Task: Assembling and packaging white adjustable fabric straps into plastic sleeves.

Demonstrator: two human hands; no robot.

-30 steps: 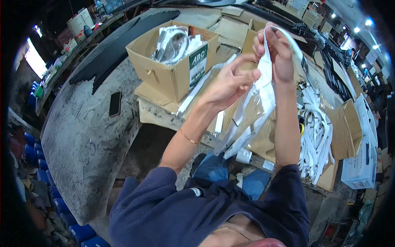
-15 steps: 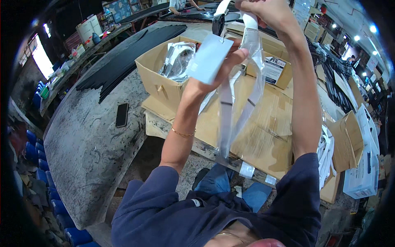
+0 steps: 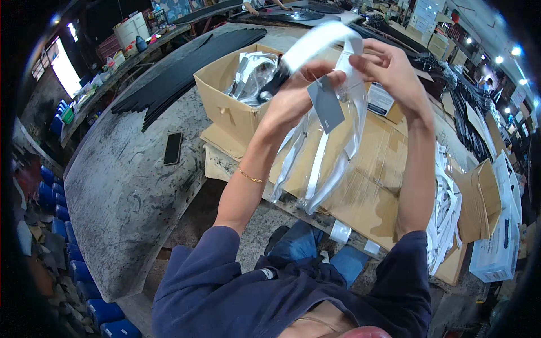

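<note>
A white strap (image 3: 319, 40) with a dark fitting, smeared by motion, loops up between my two hands. My left hand (image 3: 301, 90) is closed around its lower part, thumb toward the right. Fingers of my right hand (image 3: 394, 76) pinch the strap's right side. A grey hang tag (image 3: 326, 105) dangles from it below my left thumb. Beneath my hands, white lengths in a clear plastic sleeve (image 3: 348, 149) hang over the cardboard. Left of them is an open cardboard box (image 3: 225, 115) holding bagged white straps (image 3: 248, 79).
A flattened cardboard sheet (image 3: 360, 194) covers the bench before me. The phone (image 3: 173, 149) lies on the stained table (image 3: 129, 197), near black strips (image 3: 186, 70). At right are loose white straps (image 3: 444, 225), an open carton (image 3: 476, 194) and a clear plastic bin (image 3: 496, 250). Another person's arm (image 3: 251, 8) shows far off.
Both hands have come lower, and the strap now arches over between them. The tag has swung from my left wrist to below the thumb, and the plastic-covered lengths have spread apart.
</note>
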